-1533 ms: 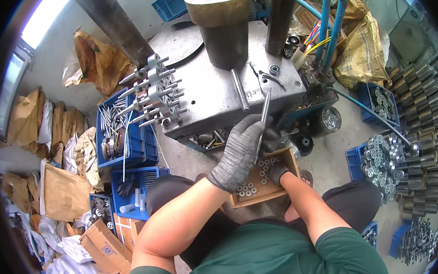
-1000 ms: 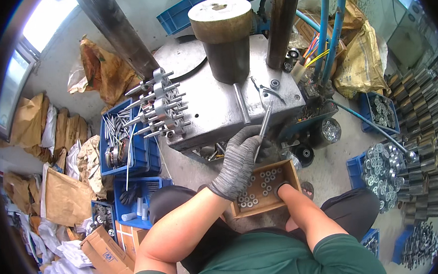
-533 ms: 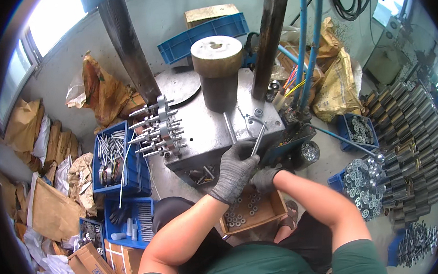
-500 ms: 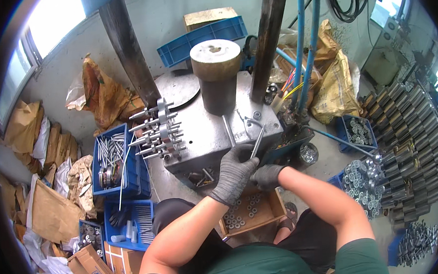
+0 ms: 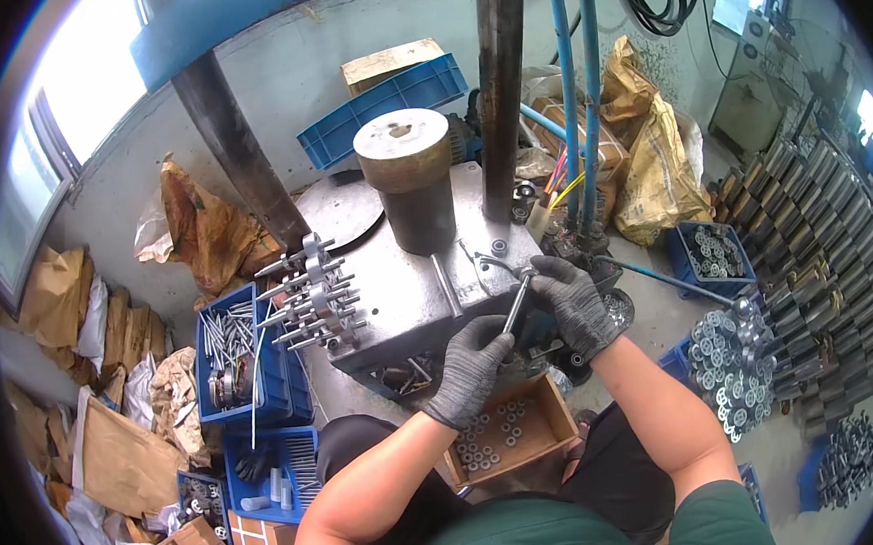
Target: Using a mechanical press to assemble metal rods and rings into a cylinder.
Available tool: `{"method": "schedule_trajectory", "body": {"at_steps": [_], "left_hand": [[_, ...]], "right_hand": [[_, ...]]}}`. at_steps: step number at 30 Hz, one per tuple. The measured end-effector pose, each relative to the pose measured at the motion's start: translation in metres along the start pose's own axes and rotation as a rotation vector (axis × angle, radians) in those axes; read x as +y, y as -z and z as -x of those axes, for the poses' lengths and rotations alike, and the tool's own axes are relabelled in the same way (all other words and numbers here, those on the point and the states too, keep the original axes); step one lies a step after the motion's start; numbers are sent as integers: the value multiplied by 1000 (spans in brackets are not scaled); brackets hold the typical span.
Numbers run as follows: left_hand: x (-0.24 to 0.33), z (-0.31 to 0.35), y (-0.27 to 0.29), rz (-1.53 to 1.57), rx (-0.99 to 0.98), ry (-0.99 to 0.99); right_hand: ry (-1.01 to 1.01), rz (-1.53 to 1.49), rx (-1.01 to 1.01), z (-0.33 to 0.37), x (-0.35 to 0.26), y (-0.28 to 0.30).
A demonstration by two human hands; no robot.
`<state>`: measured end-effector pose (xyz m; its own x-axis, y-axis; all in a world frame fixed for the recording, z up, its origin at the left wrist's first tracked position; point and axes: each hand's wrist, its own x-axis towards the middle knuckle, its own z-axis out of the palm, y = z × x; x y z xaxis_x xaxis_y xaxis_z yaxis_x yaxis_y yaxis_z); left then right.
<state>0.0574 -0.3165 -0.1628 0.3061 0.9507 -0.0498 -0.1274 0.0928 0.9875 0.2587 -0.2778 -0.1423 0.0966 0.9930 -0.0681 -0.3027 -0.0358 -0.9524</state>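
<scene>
My left hand (image 5: 472,368), in a grey knit glove, grips the lower end of a slim metal shaft (image 5: 519,305) that slants up to the right. At the shaft's upper end, the gloved fingers of my right hand (image 5: 574,306) pinch what looks like a small bearing (image 5: 526,271), partly hidden by the fingers. Both hands are over the front right of a steel press table (image 5: 399,310). Another metal rod (image 5: 447,285) lies on that table, with a loose bearing (image 5: 499,247) and a bent metal piece (image 5: 491,261) beyond my hands.
Shafts with round metal parts (image 5: 313,295) stand grouped at the table's left. A thick cylinder (image 5: 406,179) rises mid-table between two columns. Below my hands is a wooden drawer (image 5: 555,405) of small bearings. Blue bins (image 5: 230,415) stand left; stacked metal parts (image 5: 805,250) fill the right.
My right hand has risen from near the drawer to the shaft's upper end. My left hand still holds the shaft, now slightly lower in view. The view has shifted.
</scene>
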Motion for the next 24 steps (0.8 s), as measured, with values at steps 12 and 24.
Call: {"method": "schedule_trajectory", "body": {"at_steps": [12, 24], "left_hand": [[-3, -1, -2, 48, -4, 19], [-3, -1, -2, -42, -58, 159]], "right_hand": [[-86, -59, -183, 16, -5, -3], [-201, -332, -125, 27, -8, -11]]}}
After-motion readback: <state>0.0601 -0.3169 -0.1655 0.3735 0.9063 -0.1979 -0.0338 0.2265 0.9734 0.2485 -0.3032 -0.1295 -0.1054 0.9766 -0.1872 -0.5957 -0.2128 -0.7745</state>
